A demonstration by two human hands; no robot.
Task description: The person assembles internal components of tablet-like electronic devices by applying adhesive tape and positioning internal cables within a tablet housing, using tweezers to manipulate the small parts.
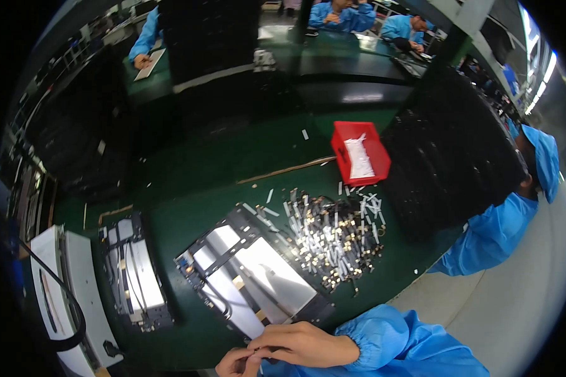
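Note:
My left hand (235, 362) and my right hand (305, 344) meet at the lower edge, fingertips pinched together. Between them is something small and dark that I cannot make out. Just beyond my right hand lies an opened electronic device (273, 270), a black frame with silver battery-like panels, cables and a circuit board at its far left end. A heap of small flex cables (333, 242) with white strips and gold-coloured ends is spread past it. Farther left rests a second, similar opened device (138, 270).
A red bin (383, 164) with white strips stands behind the heap. White-sided equipment with a black cable (82, 295) is at the left edge. Tall black stacks (453, 144) flank the green table (233, 151). A person in blue (497, 232) sits at the right; others work across.

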